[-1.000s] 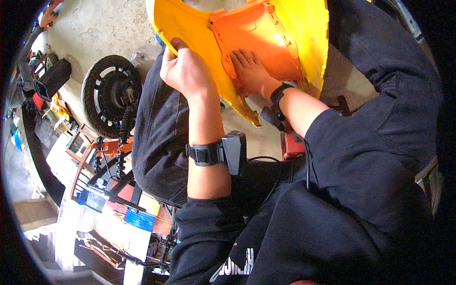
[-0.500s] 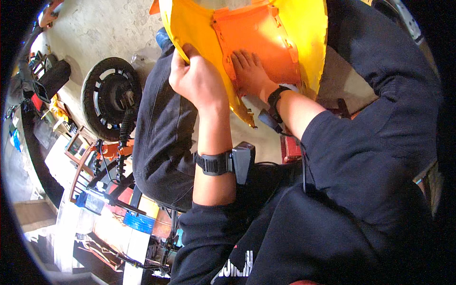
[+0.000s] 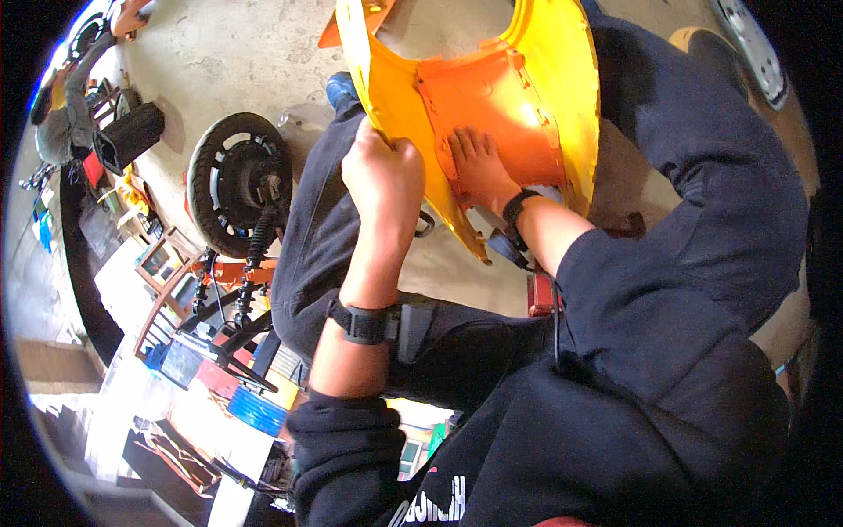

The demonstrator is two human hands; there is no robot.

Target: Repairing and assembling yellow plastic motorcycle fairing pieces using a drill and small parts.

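A curved plastic body panel, like a scooter fairing, stands in front of me between my legs. It has yellow side wings [image 3: 575, 105] and an orange middle section [image 3: 492, 97]. My left hand [image 3: 384, 176] is closed round the edge of the left yellow wing; the wing hides part of its grip. Lying flat on the lower part of the orange section is my right hand [image 3: 483, 171], its fingers stretched out. Small clips and tabs show along the seam between orange and yellow. Each wrist wears a black strap.
To the left stands a wheel [image 3: 239, 184] with a black tyre and a spring shock absorber [image 3: 255, 239] beside it. A small orange piece [image 3: 356, 22] lies on the concrete floor beyond the panel. A red object [image 3: 541, 296] sits below my right wrist. Clutter fills the far left.
The whole view has shifted, so the surroundings sit further right. My left forearm has tilted outward and its wrist has turned, still gripping the wing. My right hand remains flat on the orange section.
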